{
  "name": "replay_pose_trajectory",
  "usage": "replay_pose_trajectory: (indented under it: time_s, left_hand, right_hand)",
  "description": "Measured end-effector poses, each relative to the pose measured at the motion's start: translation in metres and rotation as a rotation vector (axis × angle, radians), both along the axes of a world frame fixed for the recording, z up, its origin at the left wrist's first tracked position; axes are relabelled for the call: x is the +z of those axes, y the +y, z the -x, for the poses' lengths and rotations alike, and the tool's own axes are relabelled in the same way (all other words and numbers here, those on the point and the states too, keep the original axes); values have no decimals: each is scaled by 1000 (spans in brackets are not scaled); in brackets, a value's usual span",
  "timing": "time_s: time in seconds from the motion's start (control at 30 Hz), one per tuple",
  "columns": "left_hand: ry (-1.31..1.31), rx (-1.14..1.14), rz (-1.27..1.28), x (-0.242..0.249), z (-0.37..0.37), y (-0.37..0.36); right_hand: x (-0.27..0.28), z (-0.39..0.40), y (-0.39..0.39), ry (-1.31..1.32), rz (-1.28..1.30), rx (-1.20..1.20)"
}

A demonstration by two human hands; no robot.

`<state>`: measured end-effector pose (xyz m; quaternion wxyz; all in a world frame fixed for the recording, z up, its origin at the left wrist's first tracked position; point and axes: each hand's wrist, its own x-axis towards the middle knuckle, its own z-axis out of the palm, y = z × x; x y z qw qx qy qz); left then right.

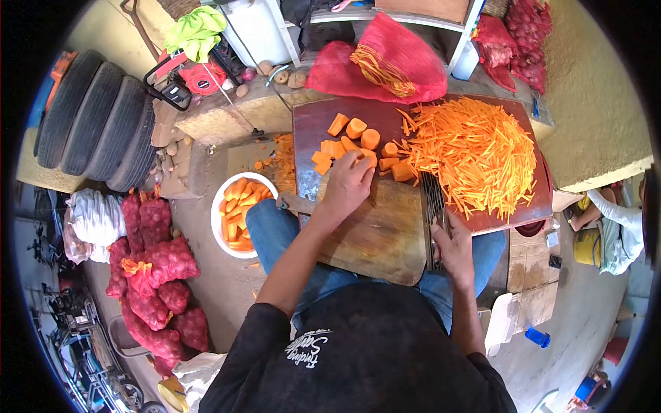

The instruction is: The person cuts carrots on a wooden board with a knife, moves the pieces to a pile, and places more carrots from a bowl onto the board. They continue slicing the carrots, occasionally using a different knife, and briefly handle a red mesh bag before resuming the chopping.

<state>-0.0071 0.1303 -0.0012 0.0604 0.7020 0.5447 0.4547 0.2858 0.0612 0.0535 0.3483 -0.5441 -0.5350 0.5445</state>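
Observation:
My left hand (348, 186) reaches over the cutting board's far edge, its fingers bent and closed around a cut carrot piece (369, 157). More carrot chunks (356, 128) and slices stand and lie just beyond it. My right hand (453, 244) is wrapped around the handle of a wide-bladed knife (433, 196), which sits along the right edge of the worn wooden cutting board (375, 230). Right of the blade rises a large heap of carrot sticks (475, 155). The palm hides most of the knife's handle.
The board rests on a dark red table (313, 127) over my knees. A white tub (217, 215) of peeled carrots stands on the floor at left. Red mesh sacks (162, 275) and stacked tires (103, 117) lie further left. A red net bag (385, 65) lies behind the table.

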Motion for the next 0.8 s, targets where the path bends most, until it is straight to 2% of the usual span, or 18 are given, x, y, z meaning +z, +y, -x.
replay_pose_trajectory:
  time_s: [0.1, 0.23, 0.27, 0.4, 0.57, 0.8]
  left_hand:
    - [-127, 61, 42, -3, 4, 3]
    - [-151, 117, 35, -12, 14, -7]
    - [-161, 122, 54, -15, 19, -13]
    - [-270, 118, 153, -21, 29, -23]
    - [-234, 115, 215, -23, 34, -25]
    - [-110, 93, 368, -15, 51, -34]
  right_hand:
    - [-2, 8, 18, -70, -86, 52]
    - [7, 23, 33, -201, -187, 171]
    - [2, 28, 36, -223, -347, 203]
    - [17, 50, 37, -204, -183, 229]
    - [-1, 50, 48, -179, -195, 248]
    - [-14, 29, 23, 57, -140, 108]
